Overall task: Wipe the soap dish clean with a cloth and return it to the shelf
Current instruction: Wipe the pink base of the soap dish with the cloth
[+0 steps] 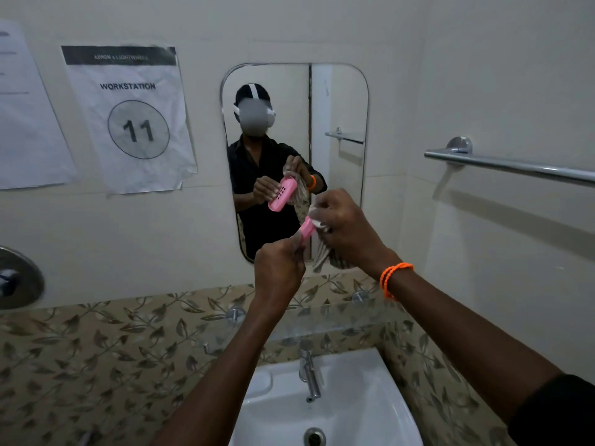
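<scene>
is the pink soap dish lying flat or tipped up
Tipped up: the soap dish stands on edge, gripped low by the left hand, the right hand pressing the cloth on it.

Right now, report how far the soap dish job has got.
Done: the pink soap dish is off the glass shelf and held up before the mirror. In hand: the left hand grips the dish's lower end while the right hand presses the cloth against it, so wiping is under way. Left: finish wiping, then set the dish back on the shelf above the sink.
</scene>
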